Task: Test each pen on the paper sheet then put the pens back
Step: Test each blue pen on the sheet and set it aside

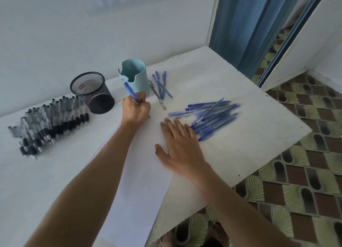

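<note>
Our right hand (182, 146), fingers straight, presses the paper sheet (140, 172) flat, while farther off our left hand (137, 110) grips a blue pen (131, 92), tip at the sheet, barrel tilted toward the tabletop's (240, 145) far edge beside the cup (136, 78).

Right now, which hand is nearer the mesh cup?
Left. The left hand, gripping a pen, is just right of the mesh cup; the right hand lies flat on the paper, farther right.

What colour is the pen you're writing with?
Blue; the pen in the left hand shows best in the head view.
</note>
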Available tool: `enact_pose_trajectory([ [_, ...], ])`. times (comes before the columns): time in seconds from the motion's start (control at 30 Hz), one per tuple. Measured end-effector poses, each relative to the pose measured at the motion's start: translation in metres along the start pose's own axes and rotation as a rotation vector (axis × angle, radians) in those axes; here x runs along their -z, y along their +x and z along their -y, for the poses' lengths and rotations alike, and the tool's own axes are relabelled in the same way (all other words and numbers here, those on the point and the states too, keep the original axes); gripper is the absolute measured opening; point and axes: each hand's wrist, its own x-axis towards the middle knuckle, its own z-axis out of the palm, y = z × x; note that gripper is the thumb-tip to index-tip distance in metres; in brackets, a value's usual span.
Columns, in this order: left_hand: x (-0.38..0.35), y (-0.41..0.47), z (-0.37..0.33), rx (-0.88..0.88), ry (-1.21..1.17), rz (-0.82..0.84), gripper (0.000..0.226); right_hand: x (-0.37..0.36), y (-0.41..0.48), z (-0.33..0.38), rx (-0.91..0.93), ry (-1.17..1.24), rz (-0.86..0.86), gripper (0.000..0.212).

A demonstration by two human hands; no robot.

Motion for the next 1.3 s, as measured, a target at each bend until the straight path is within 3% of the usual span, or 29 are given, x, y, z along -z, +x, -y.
enact_pose_trajectory([
  [0.73,-0.005,-0.002,-0.001,-0.026,-0.058,0.056,0.040,0.001,0.000,-0.001,0.001,-0.019,0.036,0.073],
  [0.9,-0.007,0.002,0.007,-0.028,-0.041,0.063,0.024,0.000,0.001,-0.003,0.003,-0.012,0.042,0.073],
  [1.3,-0.004,0.000,0.006,-0.023,-0.115,0.039,0.033,0.002,-0.004,-0.012,0.006,0.035,0.003,0.081],
])
